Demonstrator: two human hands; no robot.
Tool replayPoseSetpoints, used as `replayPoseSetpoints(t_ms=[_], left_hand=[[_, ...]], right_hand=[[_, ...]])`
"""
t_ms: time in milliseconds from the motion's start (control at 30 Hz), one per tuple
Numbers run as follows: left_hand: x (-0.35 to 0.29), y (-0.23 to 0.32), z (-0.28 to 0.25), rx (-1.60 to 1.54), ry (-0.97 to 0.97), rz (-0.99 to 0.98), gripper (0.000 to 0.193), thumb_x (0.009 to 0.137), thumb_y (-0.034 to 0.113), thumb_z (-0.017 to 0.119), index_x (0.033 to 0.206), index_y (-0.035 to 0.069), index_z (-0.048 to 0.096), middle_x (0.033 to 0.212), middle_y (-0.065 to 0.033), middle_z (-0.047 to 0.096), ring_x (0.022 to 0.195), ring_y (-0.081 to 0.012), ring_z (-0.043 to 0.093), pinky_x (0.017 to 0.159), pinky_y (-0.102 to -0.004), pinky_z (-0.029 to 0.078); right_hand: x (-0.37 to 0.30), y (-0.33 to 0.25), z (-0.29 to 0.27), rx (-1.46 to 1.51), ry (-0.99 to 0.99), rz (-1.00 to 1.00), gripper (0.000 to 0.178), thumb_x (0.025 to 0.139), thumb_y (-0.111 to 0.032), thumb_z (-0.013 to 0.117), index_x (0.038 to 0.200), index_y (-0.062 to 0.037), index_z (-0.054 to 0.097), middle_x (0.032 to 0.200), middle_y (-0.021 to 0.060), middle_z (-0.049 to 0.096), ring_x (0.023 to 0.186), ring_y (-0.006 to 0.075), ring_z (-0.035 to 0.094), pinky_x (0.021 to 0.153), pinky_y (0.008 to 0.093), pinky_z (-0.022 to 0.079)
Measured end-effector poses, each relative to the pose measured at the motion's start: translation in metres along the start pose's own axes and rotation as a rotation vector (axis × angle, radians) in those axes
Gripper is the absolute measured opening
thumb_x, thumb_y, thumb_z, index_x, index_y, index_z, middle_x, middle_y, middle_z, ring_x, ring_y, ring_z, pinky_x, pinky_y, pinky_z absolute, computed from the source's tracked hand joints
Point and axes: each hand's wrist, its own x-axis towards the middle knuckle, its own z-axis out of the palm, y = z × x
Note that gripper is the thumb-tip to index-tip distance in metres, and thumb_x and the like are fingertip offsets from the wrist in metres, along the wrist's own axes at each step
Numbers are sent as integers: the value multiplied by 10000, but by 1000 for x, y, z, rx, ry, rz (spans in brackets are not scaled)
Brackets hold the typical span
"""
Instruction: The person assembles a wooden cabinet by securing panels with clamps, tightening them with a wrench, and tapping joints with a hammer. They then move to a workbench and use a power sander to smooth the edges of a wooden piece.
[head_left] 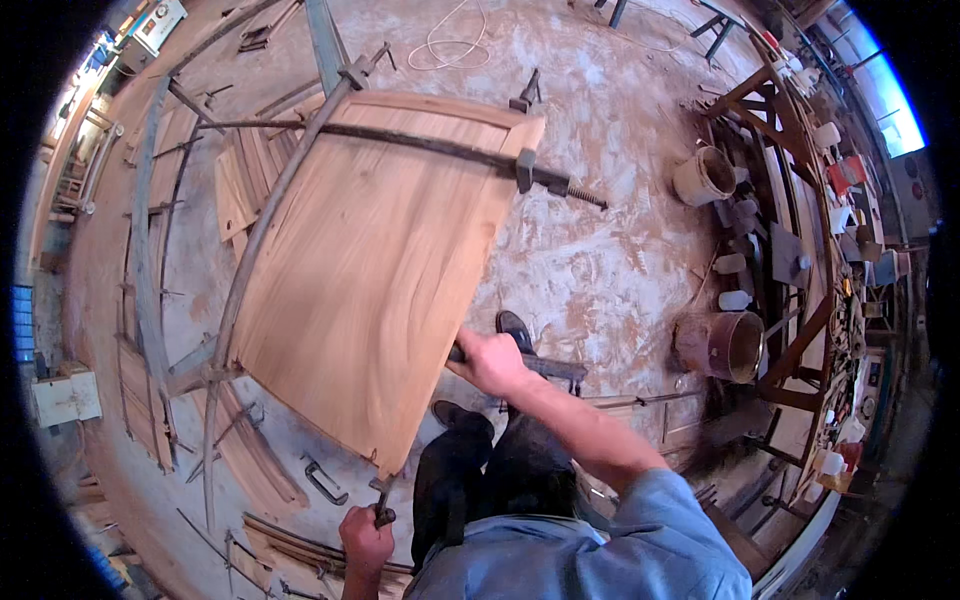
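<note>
A large wooden panel [355, 270] lies in front of me, raised above the floor on a frame. A long bar clamp [430, 143] spans its far end, with the threaded screw sticking out past the right edge. My right hand [492, 364] is closed at the panel's right edge around a dark object, mostly hidden by the fingers. Below the panel's near corner, my left hand [367, 538] is closed on a dark metal tool [383, 512]. The upper end of that tool meets the corner; its exact kind is unclear.
A loose C-clamp [325, 482] lies on the floor left of my legs. Timber boards [255, 445] and more clamps lie farther left. On the right stand a bucket [703, 177], a larger drum [720, 345] and a cluttered wooden rack [800, 370]. A cable [447, 45] coils at the back.
</note>
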Motion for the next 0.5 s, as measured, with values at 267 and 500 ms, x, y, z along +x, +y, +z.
replayPoseSetpoints(t_ms=[267, 500], left_hand=[[3, -6, 7, 34, -34, 20, 153, 655, 50, 659, 781, 2, 585, 642, -133, 546, 608, -353, 524, 561, -450, 425], [7, -4, 9, 45, -7, 20, 145, 656, 46, 660, 776, 12, 586, 634, -128, 559, 604, -349, 529, 549, -443, 428]], right_hand=[[-26, -16, 31, -108, -274, -241, 311, 788, -232, 639, 1028, -75, 518, 792, 135, 647, 716, 336, 650, 593, 452, 520], [-33, 0, 31, 126, 42, 213, 331, 816, -318, 672, 921, -61, 494, 690, 197, 619, 671, 403, 617, 592, 501, 486]])
